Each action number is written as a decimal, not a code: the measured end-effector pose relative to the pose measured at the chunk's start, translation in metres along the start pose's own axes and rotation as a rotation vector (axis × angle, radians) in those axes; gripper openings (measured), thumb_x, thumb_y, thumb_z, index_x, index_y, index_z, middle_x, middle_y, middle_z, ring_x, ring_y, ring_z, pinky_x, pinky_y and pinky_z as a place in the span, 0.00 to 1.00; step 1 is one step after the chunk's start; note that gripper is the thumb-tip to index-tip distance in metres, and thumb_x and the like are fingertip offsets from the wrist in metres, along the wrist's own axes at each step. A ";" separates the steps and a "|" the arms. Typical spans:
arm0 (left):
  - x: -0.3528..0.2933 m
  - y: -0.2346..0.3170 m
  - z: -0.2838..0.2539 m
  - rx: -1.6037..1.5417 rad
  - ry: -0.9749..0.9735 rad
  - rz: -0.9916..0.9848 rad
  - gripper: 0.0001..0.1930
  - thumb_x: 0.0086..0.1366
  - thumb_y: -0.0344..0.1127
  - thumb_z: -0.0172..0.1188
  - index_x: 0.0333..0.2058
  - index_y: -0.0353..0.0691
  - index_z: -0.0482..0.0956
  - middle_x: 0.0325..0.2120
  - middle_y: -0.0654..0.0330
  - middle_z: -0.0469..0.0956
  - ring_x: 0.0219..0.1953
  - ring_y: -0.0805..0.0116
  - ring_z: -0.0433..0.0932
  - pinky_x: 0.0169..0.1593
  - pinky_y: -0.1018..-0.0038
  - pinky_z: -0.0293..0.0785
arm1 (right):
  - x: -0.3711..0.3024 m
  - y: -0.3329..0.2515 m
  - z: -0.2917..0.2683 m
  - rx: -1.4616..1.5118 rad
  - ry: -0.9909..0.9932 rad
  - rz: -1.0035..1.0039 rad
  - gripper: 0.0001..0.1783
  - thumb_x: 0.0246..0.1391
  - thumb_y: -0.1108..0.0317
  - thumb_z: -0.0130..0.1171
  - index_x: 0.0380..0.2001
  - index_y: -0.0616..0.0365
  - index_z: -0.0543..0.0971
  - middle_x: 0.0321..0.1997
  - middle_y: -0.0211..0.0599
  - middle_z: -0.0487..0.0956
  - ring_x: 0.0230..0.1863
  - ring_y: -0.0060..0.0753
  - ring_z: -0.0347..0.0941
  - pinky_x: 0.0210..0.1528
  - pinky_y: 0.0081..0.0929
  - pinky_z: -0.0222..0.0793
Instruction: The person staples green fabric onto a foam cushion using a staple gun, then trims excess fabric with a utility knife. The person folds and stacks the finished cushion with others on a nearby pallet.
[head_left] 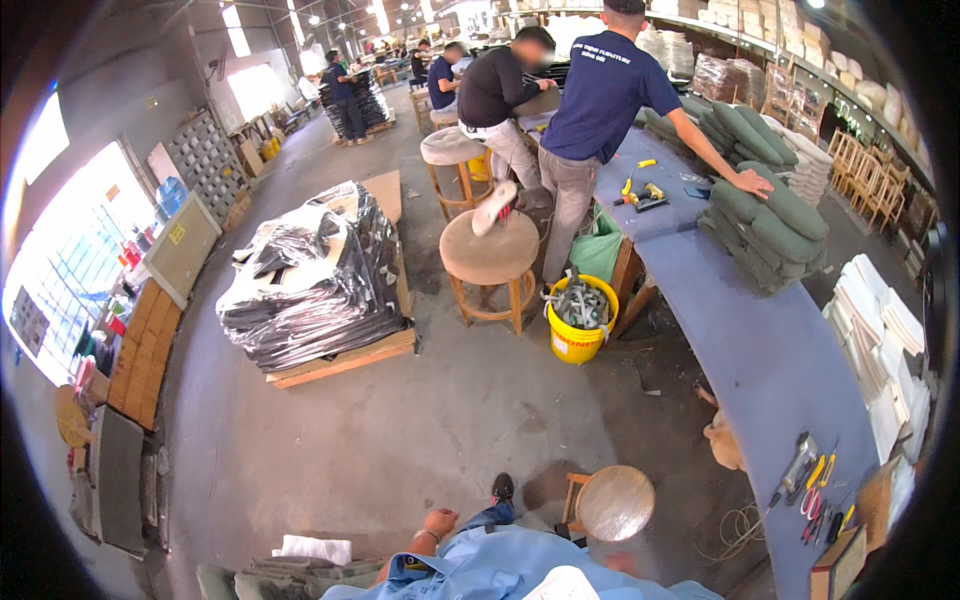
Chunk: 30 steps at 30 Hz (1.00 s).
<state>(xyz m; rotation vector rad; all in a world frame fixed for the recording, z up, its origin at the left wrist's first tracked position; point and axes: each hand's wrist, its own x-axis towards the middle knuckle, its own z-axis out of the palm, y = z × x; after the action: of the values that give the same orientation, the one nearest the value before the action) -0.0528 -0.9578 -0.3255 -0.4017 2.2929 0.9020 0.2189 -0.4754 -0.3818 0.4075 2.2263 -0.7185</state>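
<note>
My left hand (440, 521) hangs at my left side, by my blue trouser leg, its fingers looking curled in and nothing showing in them. To the right of my blue shirt (500, 565), a reddish smear (618, 562) may be my right hand, too blurred to make out its fingers. A round wooden stool (615, 503) stands just ahead of that smear. My dark shoe (503, 488) is forward on the concrete floor.
A long blue-topped workbench (745, 345) curves along the right, bearing hand tools (808, 485) and green cushions (765, 225). Ahead stand a yellow bucket (578, 347), padded stools (489, 250) and a plastic-wrapped pallet stack (305, 285). Several people work farther off; one person (610, 100) touches the cushions.
</note>
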 end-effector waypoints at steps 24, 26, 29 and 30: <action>0.228 0.263 0.038 0.966 -0.425 0.850 0.22 0.67 0.53 0.57 0.51 0.46 0.84 0.51 0.53 0.83 0.54 0.55 0.82 0.57 0.58 0.78 | 0.114 -0.067 -0.176 1.066 0.293 0.525 0.05 0.63 0.70 0.59 0.35 0.60 0.82 0.34 0.40 0.84 0.31 0.38 0.82 0.30 0.32 0.78; 0.240 0.304 0.049 1.272 -0.453 0.957 0.19 0.67 0.51 0.56 0.48 0.48 0.85 0.45 0.54 0.84 0.52 0.53 0.82 0.54 0.57 0.80 | 0.123 -0.033 -0.205 1.062 0.312 0.518 0.05 0.62 0.71 0.59 0.33 0.60 0.82 0.33 0.40 0.84 0.31 0.39 0.82 0.29 0.33 0.78; 0.258 0.372 0.080 1.281 -0.485 0.938 0.17 0.64 0.49 0.57 0.45 0.49 0.85 0.41 0.54 0.84 0.51 0.52 0.83 0.51 0.55 0.80 | 0.147 0.019 -0.248 1.065 0.419 0.282 0.06 0.61 0.73 0.59 0.30 0.60 0.81 0.32 0.40 0.84 0.30 0.41 0.81 0.28 0.34 0.78; 0.268 0.402 0.094 1.274 -0.483 0.976 0.16 0.63 0.48 0.58 0.45 0.49 0.84 0.40 0.54 0.84 0.50 0.51 0.83 0.51 0.54 0.80 | 0.155 0.045 -0.268 1.089 0.519 0.009 0.06 0.61 0.74 0.59 0.29 0.60 0.81 0.32 0.40 0.84 0.29 0.41 0.81 0.28 0.35 0.78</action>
<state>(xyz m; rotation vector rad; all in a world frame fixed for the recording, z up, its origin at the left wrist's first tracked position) -0.4061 -0.6165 -0.3533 1.3757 2.0194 -0.2421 -0.0134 -0.2670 -0.3624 1.2279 2.0628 -1.9783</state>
